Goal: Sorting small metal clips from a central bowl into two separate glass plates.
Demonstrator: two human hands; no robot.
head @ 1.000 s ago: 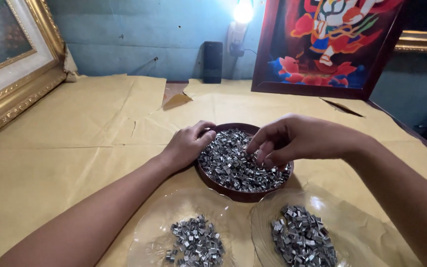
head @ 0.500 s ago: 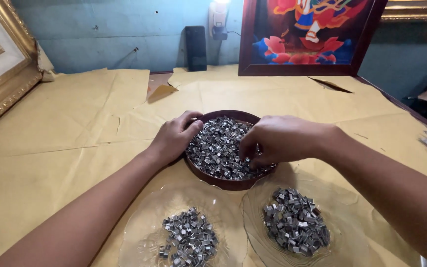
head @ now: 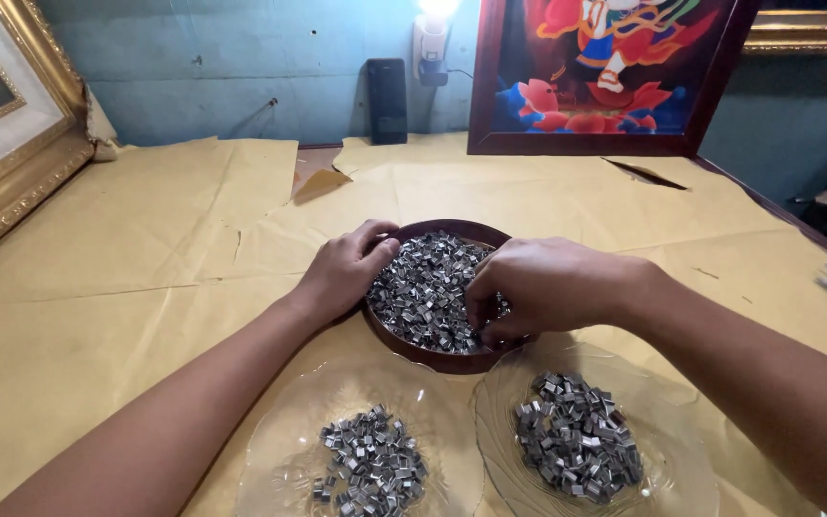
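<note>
At frame centre, the brown bowl (head: 452, 359) of small metal clips (head: 428, 282) is heaped; the left hand (head: 342, 273) cups its rim, the right hand (head: 538, 287) has fingers curled into the pile, so clips could spill onto the paper-covered worktop (head: 145, 249). Two glass plates (head: 284, 450) crowd below, framed pictures (head: 605, 72) above

One brown bowl (head: 447, 362), two clear glass plates (head: 284, 450) (head: 681, 469) (each holding small metal clips), two framed pictures (head: 11, 124) (head: 605, 77).
</note>
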